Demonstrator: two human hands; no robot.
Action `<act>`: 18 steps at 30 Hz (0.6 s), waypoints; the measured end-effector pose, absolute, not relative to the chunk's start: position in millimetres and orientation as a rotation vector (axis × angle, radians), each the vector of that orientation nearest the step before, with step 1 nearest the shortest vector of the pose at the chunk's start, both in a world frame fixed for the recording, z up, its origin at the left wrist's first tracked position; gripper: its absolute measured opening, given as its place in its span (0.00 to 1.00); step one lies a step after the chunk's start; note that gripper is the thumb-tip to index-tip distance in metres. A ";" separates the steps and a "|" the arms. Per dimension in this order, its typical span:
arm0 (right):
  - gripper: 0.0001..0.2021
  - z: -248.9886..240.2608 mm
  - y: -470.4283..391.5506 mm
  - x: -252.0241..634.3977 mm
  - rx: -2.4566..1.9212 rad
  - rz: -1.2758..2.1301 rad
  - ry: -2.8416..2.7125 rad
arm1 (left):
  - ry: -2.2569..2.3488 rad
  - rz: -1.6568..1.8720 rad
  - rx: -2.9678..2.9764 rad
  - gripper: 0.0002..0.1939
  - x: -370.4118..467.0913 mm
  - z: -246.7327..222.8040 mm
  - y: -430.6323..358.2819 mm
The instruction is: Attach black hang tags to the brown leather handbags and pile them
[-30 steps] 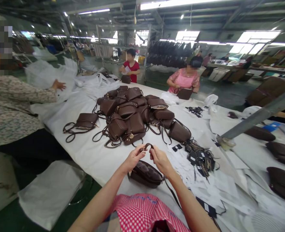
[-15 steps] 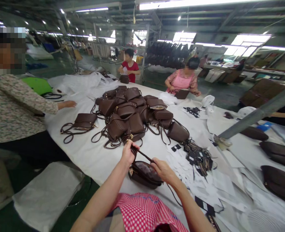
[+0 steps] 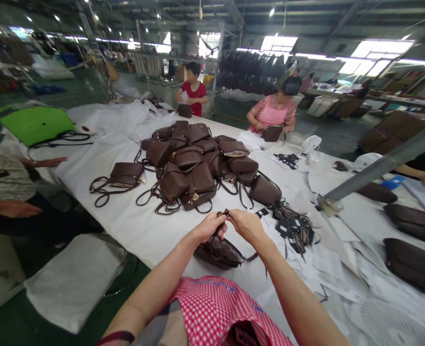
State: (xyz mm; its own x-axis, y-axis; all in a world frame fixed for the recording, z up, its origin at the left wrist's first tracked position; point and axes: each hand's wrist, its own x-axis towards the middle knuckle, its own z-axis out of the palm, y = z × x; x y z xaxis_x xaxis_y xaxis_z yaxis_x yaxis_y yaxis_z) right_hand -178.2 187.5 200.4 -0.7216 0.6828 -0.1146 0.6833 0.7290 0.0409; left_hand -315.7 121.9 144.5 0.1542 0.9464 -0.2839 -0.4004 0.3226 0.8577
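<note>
A small dark brown handbag (image 3: 221, 255) lies on the white-covered table close to my body, its top partly hidden by my hands. Above it, my left hand (image 3: 211, 227) is closed on the bag's strap, fingers pinched together. My right hand (image 3: 247, 224) pinches the same strap right beside it, so the two hands almost touch. A short dark end of the strap (image 3: 224, 213) sticks up between the fingertips. Just beyond is a pile of brown handbags (image 3: 202, 179) with straps and gold-coloured fittings.
Black hang tags (image 3: 296, 229) and white paper slips lie to the right. One brown bag (image 3: 126, 175) sits apart on the left, near a green bag (image 3: 37, 124). A slanted metal pole (image 3: 381, 163) crosses the right side. Co-workers stand around the table.
My hands have come together at the strap, the left moving right and the right moving up. The bag's opening is less visible. The co-worker at left has moved back, partly out of view.
</note>
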 end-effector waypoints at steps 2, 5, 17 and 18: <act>0.14 197.8 192.7 -170.6 1.093 -0.006 2.824 | 1.087 1.093 0.818 0.14 -327.0 145.1 117.7; 0.13 187.9 206.6 -136.8 1.207 0.030 2.818 | 1.403 1.185 1.043 0.11 -354.4 143.7 109.2; 0.14 136.2 146.4 -172.8 1.109 -0.094 2.825 | 0.836 1.485 0.259 0.22 -306.0 116.4 119.1; 0.15 135.1 143.2 -176.2 1.090 -0.110 2.809 | 0.790 1.465 0.238 0.22 -304.8 117.2 119.2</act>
State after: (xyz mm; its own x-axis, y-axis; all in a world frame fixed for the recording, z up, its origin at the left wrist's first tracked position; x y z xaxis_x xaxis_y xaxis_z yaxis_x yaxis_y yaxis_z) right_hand -176.2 143.2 135.1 -0.7315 0.6665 -0.1439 0.6757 0.7368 -0.0221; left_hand -304.8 119.2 117.2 -0.0881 0.9400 -0.3297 -0.7922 0.1346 0.5952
